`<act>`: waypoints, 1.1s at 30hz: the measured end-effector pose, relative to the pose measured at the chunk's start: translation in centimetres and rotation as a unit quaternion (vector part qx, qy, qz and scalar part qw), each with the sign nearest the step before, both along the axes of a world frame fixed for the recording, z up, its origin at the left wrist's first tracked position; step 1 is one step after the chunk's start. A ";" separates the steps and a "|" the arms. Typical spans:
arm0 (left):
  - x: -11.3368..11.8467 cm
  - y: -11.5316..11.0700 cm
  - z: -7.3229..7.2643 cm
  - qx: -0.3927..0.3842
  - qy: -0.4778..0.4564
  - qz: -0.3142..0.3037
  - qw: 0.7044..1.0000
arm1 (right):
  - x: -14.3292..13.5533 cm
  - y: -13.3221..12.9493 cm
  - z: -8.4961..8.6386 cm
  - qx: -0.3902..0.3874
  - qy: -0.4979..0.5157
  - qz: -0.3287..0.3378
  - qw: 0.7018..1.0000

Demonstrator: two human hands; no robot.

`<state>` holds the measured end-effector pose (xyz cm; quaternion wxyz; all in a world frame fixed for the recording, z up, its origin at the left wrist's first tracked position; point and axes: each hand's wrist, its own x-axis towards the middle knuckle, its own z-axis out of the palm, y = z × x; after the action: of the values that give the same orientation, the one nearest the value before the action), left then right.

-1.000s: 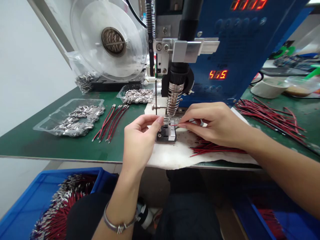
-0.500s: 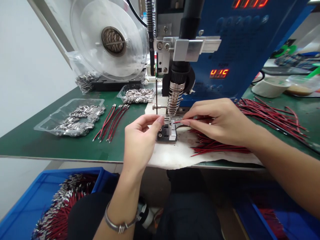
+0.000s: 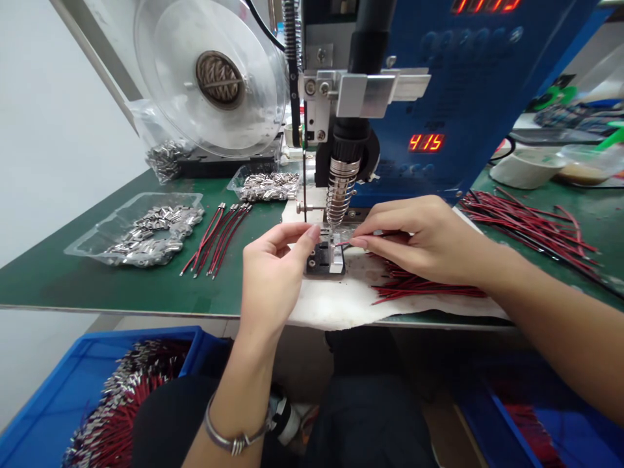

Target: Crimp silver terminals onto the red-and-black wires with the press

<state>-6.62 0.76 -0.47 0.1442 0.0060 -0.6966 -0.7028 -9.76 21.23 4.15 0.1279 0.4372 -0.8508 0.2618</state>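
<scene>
- Pinching a red-and-black wire (image 3: pixel 343 244), our right hand (image 3: pixel 416 237) clamps it, thumb against fingers.
- Its tip lies at the metal block (image 3: pixel 336 262), beneath the spring coil (image 3: pixel 340 192).
- Our left hand (image 3: pixel 273 273) curls nearby, thumb near forefinger; whether gripping, we cannot tell.

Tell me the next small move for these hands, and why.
Probably hold the red wire steady with the right hand: its tip appears to meet the small metal block, below the coiled spring, and the left hand is at the block's other side, so a slip could spoil the alignment.
</scene>
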 end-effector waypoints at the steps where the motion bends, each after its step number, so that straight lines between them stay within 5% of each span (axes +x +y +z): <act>1: 0.0 0.0 0.0 -0.001 0.000 0.001 1.000 | 0.0 0.0 0.0 0.003 0.000 -0.001 1.000; 33: -0.2 0.0 -0.3 -0.015 -0.014 -0.013 1.000 | -0.2 -0.8 -0.5 -0.040 -0.076 -0.057 0.995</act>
<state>-6.81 0.77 -0.73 0.1251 0.0046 -0.7090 -0.6940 -9.95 20.48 3.66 0.0951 0.3611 -0.8707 0.3201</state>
